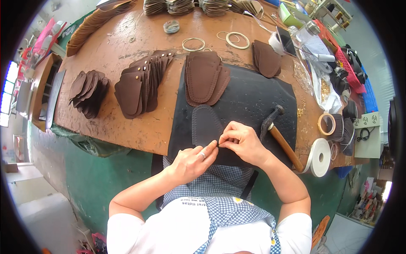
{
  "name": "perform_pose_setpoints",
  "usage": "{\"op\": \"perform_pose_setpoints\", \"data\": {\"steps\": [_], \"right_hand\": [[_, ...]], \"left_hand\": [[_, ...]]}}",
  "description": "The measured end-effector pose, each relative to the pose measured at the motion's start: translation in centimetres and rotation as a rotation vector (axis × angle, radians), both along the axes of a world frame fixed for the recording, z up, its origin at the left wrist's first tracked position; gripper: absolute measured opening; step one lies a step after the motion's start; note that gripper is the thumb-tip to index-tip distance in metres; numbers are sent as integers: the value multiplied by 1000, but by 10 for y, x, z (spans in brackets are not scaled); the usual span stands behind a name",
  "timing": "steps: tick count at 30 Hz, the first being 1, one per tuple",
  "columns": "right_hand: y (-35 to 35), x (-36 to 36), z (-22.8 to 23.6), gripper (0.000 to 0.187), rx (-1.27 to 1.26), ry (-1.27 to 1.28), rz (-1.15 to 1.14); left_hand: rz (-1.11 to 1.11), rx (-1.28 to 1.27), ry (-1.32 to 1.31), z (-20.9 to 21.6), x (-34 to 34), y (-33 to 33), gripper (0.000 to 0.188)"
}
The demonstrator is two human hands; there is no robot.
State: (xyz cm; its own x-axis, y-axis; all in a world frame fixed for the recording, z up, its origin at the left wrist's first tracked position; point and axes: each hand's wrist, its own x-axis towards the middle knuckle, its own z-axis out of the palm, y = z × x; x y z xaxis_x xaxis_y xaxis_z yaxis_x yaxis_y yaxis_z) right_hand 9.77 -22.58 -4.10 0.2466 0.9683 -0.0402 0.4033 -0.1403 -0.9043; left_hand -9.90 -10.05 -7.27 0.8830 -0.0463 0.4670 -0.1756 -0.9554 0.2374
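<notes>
In front of me a dark leather piece (pixel 204 122) with stitch holes round its edge lies on the black mat (pixel 247 93). My left hand (pixel 195 161), a ring on one finger, rests at its near corner with the fingers close together. My right hand (pixel 242 142) meets it there in a pinch. Something tiny and dark seems to sit between the fingertips, too small to name. A hammer (pixel 281 142) with a wooden handle lies just right of my right hand. Beyond the dark piece, brown leather pieces (pixel 205 80) are stacked on the mat.
Brown leather stacks (pixel 137 86) with metal snaps and a plainer pile (pixel 89 93) lie left on the wooden table (pixel 127 38). Another stack (pixel 266 58) sits far right. Tape rolls (pixel 320 157), a bottle (pixel 308 30), a phone (pixel 286 41) and a pink basket (pixel 350 70) crowd the right edge.
</notes>
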Motion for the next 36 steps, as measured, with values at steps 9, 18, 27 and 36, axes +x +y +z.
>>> {"op": "perform_pose_setpoints", "data": {"steps": [9, 18, 27, 36], "right_hand": [[11, -1, 12, 11, -85, -110, -5], [30, 13, 22, 9, -288, -135, 168], [28, 17, 24, 12, -295, -75, 136], [25, 13, 19, 10, -281, -69, 125]], "left_hand": [[-9, 8, 8, 1, 0, 2, 38], [-8, -43, 25, 3, -1, 2, 40], [-19, -73, 62, 8, 2, 4, 41], [-5, -100, 78, 9, 1, 4, 42]]}}
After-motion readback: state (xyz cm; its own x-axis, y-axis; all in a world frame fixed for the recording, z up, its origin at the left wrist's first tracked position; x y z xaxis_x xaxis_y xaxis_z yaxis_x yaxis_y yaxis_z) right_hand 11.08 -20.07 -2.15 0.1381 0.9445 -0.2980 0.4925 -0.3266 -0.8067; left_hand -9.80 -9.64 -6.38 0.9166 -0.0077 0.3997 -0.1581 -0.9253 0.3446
